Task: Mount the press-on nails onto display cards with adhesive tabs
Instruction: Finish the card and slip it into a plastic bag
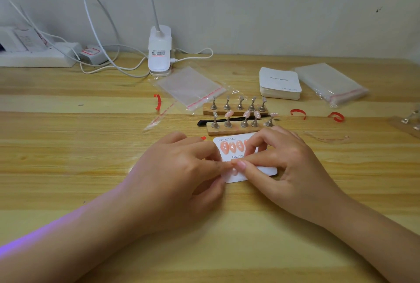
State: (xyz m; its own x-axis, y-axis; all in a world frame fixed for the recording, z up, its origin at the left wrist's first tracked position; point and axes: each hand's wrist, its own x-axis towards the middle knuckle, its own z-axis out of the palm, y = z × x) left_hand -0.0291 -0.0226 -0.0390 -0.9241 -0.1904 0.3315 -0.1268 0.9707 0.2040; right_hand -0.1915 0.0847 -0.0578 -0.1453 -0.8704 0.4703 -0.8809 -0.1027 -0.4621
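Note:
A white display card (264, 170) lies flat on the wooden table, with a row of pink press-on nails (231, 146) stuck along its top. My left hand (179, 169) rests on the card's left edge, fingertips meeting my right hand (279, 162) over the card's lower half. A pale pink nail (234, 172) shows under the fingertips of both hands. Behind the card stand two wooden nail holders (236, 131) with metal pegs; several pegs on the near one carry pink nails (229, 114).
Black tweezers (204, 122) lie between the holders. A stack of blank cards (280, 83) and clear bags (330, 84) sit back right, another bag (191, 87) back centre. Red strips (297, 113) lie scattered. A white lamp base (159, 53), cables and power strip (38, 55) line the wall.

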